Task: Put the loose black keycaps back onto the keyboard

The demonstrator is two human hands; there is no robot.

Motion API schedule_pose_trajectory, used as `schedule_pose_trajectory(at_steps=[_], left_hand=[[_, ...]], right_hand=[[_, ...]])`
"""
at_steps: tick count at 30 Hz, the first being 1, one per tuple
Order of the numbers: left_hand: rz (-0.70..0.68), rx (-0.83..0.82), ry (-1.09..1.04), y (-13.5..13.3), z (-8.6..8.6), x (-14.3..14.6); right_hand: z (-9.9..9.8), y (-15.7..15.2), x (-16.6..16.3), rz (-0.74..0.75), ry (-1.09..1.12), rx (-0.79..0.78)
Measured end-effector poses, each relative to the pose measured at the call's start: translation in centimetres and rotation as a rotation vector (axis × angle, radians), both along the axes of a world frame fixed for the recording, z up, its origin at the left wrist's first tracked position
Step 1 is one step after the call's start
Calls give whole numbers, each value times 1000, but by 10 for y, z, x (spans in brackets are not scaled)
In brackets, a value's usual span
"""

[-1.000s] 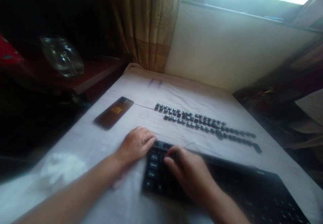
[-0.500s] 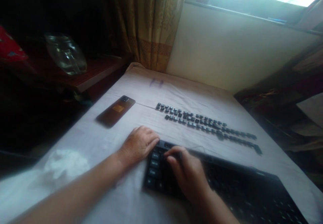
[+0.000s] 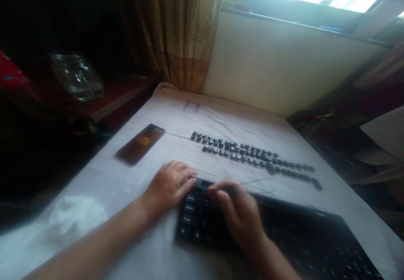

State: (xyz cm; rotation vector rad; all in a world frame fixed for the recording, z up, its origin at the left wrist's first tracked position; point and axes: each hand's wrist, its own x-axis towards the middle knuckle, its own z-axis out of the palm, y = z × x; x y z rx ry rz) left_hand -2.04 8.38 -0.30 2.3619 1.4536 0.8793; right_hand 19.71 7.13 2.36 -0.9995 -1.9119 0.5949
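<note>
A black keyboard point(image 3: 303, 225) lies at an angle on the cloth-covered surface. Several keys remain at its left end, while much of the rest is dark and hard to make out. My left hand point(image 3: 172, 183) grips the keyboard's upper left corner, fingers bent over the edge. Over the upper left keys, my right hand point(image 3: 241, 208) is closed in a pinch. Something dark and small shows among its fingers, too blurred to name. A thin line, perhaps a cord point(image 3: 255, 182), runs beyond that hand. Loose keycaps point(image 3: 243, 149) stand in rows behind the keyboard.
A brown phone point(image 3: 142, 143) lies face down to the left of the keycaps. White crumpled material point(image 3: 77, 214) sits by my left forearm. On a wooden shelf point(image 3: 116, 94) at left stands a glass jar point(image 3: 77, 78). A curtain point(image 3: 186, 36) and wall point(image 3: 249, 57) border the far side.
The view has shifted slightly. My right hand stays pinched over the keyboard's upper left part, and my left hand keeps its place at the corner. More of the thin line shows behind the right hand.
</note>
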Motion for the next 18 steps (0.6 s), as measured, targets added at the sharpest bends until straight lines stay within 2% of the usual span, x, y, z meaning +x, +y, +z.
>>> schedule_pose_trajectory(at_steps=[4, 9, 13, 18], left_hand=[[-80, 17, -61, -6, 7, 1], [-153, -60, -160, -10, 7, 7], [-170, -92, -245, -10, 9, 10], [-199, -112, -307, -10, 7, 8]], right_hand=[[3, 1, 2, -13, -24, 141], [7, 0, 5, 7, -85, 266], [7, -1, 5, 37, -76, 273], [9, -2, 4, 49, -42, 202]])
